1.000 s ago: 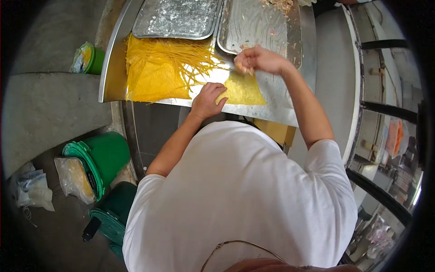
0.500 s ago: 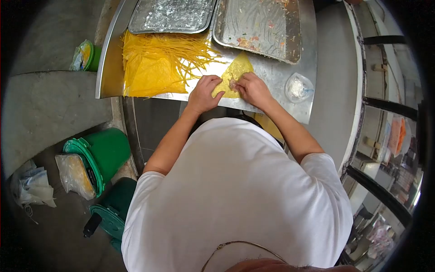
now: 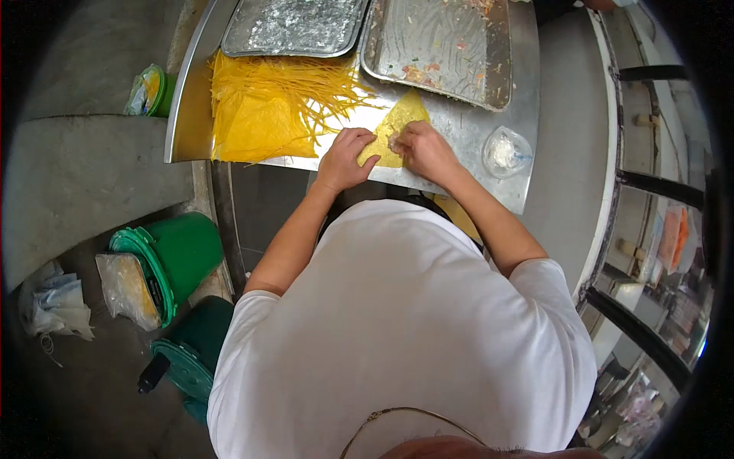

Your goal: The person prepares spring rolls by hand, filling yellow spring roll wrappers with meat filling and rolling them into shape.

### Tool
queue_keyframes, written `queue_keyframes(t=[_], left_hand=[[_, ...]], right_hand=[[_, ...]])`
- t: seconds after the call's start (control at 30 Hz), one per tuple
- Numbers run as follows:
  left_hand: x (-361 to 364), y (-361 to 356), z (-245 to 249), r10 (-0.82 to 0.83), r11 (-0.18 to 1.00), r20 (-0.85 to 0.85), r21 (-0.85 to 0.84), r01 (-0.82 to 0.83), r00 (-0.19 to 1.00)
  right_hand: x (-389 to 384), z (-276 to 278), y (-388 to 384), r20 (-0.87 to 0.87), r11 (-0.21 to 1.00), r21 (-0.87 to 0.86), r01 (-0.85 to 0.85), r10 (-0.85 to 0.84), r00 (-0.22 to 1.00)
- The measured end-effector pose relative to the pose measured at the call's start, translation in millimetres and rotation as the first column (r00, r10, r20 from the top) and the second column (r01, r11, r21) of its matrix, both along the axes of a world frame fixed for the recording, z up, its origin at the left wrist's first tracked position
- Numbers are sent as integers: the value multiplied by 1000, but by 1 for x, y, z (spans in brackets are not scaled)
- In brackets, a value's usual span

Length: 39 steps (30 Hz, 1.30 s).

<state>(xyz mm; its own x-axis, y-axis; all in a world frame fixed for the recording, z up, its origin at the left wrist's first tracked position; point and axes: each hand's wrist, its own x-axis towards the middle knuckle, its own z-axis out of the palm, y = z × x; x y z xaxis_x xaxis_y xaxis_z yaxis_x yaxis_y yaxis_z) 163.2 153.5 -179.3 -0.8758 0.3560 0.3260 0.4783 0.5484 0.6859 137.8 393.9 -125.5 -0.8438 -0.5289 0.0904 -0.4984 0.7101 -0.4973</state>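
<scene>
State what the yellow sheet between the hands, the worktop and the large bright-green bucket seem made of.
Yellow sheet: possibly matte dough, judging by its mottled surface. Worktop: probably smooth stainless steel, given bright reflections. Bucket: likely plastic, semi-gloss, with evenly coloured walls.

text: none legible | labels, brands: none legible | numbers: none

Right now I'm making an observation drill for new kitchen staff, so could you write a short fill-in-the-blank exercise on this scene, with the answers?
1. The left hand and right hand are both at a small sheet coloured ____.
2. The fringed pile lies to that sheet's ____, seen by the wearer.
3. The clear container near the right forearm holds something ____.
4. The metal trays in view number ____.

Missing words: yellow; left; white; two.
</scene>
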Motion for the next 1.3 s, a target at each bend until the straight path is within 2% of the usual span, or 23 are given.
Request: queue_keyframes(t=[0.03, 0.07, 0.17, 0.23, 0.27, 0.33, 0.37, 0.57, 0.7, 0.77, 0.83, 0.9, 0.93, 0.97, 1.03, 1.2, 1.27, 1.3], left_hand=[[1, 0, 1, 4, 1000, 4, -2, -4, 1000], [0, 0, 3, 5, 1000, 2, -3, -5, 1000], [1, 2, 6, 12, 1000, 7, -9, -12, 1000], [1, 2, 5, 23, 1000, 9, -15, -23, 1000], [2, 2, 5, 27, 999, 0, -26, -27, 1000], [0, 4, 5, 24, 999, -24, -32, -25, 999], [2, 5, 7, 26, 999, -15, -39, -27, 1000], [0, 9, 14, 39, 997, 7, -67, -38, 999], [-1, 8, 12, 31, 997, 2, -64, -31, 1000], [0, 9, 11, 47, 997, -6, -59, -47, 999], [0, 7, 9, 32, 998, -21, -45, -33, 999], [3, 6, 8, 29, 998, -11, -48, -29, 1000], [1, 6, 9, 28, 998, -11, -53, -28, 1000], [-2, 5, 9, 25, 999, -20, -42, -26, 999], [0, 4, 6, 20, 999, -18, -43, -21, 1000], [2, 1, 0, 34, 999, -8, 13, -33, 999], [1, 2, -3, 50, 998, 1, 28, -50, 999], [2, 1, -4, 44, 998, -2, 35, -44, 999]], right_hand=[[1, 2, 4, -74, 998, -68, 11, -16, 997], [-1, -1, 10, -74, 998, -69, 8, -13, 997], [-3, -12, 24, 28, 1000, 8, -19, 19, 999], [-6, -9, 29, 224, 999, -5, 46, -44, 974], [-2, -8, 29, 228, 999, -9, 50, -46, 973], [1, -1, 27, 122, 992, -122, 9, 6, 993], [1, -9, 30, 52, 996, -77, -47, 51, 997], [-9, -23, 37, 179, 996, -53, -73, 81, 981], [-4, -25, 44, 166, 991, -114, -65, 84, 983], [-3, -19, 45, 163, 984, -173, 44, -15, 986], [-1, -10, 47, 167, 986, -155, 63, -37, 985], [-1, 3, 50, 275, 982, -135, 129, -88, 957], [-2, 1, 50, 239, 964, -201, 173, -123, 963], [-3, 4, 52, 228, 966, -192, 174, -129, 965], [-1, 15, 50, 269, 918, -212, 335, -275, 923], [-1, 11, 41, 237, 927, -172, 334, -290, 927], [2, 11, 37, 207, 938, -53, 343, -326, 923], [6, 10, 33, 202, 936, -47, 348, -332, 921]])
